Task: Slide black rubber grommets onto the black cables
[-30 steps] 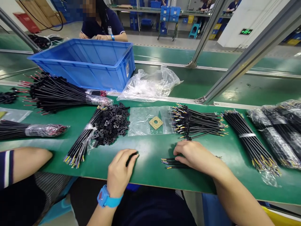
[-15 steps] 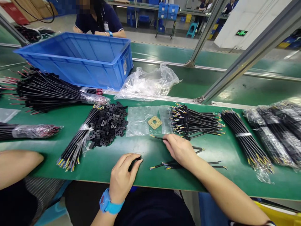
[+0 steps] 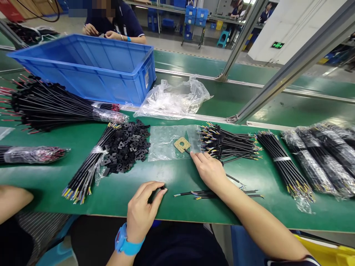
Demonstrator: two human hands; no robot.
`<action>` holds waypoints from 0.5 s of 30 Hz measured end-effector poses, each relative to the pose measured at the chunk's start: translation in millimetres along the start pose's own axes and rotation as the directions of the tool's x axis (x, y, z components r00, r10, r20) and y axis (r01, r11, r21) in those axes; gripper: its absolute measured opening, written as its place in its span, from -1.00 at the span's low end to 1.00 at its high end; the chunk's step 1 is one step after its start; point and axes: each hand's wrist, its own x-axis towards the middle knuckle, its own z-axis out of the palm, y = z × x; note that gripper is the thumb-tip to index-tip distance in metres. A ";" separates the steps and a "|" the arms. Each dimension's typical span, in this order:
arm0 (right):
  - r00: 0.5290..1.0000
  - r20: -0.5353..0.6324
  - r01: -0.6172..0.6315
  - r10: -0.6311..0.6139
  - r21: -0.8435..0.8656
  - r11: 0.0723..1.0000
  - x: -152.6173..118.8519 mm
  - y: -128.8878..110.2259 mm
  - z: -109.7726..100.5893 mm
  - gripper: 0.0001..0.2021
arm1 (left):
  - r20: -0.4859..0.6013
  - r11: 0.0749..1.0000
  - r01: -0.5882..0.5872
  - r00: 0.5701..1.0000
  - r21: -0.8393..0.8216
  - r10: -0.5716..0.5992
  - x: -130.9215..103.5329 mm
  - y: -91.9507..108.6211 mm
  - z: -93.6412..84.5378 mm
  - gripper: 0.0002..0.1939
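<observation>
One green bench spreads beneath both hands, with a big blue bin beyond the pile of black pieces. The right hand has its fingers closed on a thin black cable, one end reaching the yellow sponge on a flat clear bag. Smallest, a black piece sits pinched between the left hand's fingers, just above the bench.

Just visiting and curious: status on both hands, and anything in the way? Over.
Left hand pinching small black piece. Right hand holding black cable, one end at yellow pad. Nothing seen blocking either hand.
</observation>
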 end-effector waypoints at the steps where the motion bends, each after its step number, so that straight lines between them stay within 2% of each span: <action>1: 1.000 -0.006 -0.001 0.002 0.004 1.000 0.2 0.4 0.0 -0.56 | -0.011 0.999 0.034 0.999 -0.032 -0.035 -0.6 -0.2 -1.1 -0.94; 3: 1.000 -0.027 -0.002 0.003 0.026 1.000 0.4 2.2 0.5 -0.53 | -0.031 0.983 0.126 0.991 -0.132 -0.131 -1.8 -0.3 -2.6 -0.92; 5: 0.999 -0.055 0.005 -0.002 0.053 0.999 -0.1 4.3 -0.2 -0.51 | -0.012 0.921 0.256 0.963 -0.294 -0.271 -2.9 0.8 -2.7 -0.88; 7: 0.993 -0.118 0.044 -0.027 0.148 0.988 -2.1 4.8 -4.5 -0.52 | 0.056 0.781 0.400 0.902 -0.480 -0.428 -3.1 4.6 -1.0 -0.82; 9: 0.971 -0.233 0.138 -0.054 0.362 0.922 -6.1 2.3 -13.3 -0.59 | 0.127 0.591 0.496 0.823 -0.636 -0.554 -1.8 11.3 2.2 -0.74; 12: 0.929 -0.365 0.297 -0.062 0.632 0.716 -15.4 -5.4 -32.4 -0.68 | 0.177 0.352 0.513 0.726 -0.783 -0.665 3.2 24.5 7.3 -0.64; 15: 0.911 -0.397 0.368 -0.111 0.663 0.652 -25.5 -12.7 -49.4 -0.70 | 0.198 0.213 0.482 0.667 -0.850 -0.719 8.3 36.2 9.8 -0.59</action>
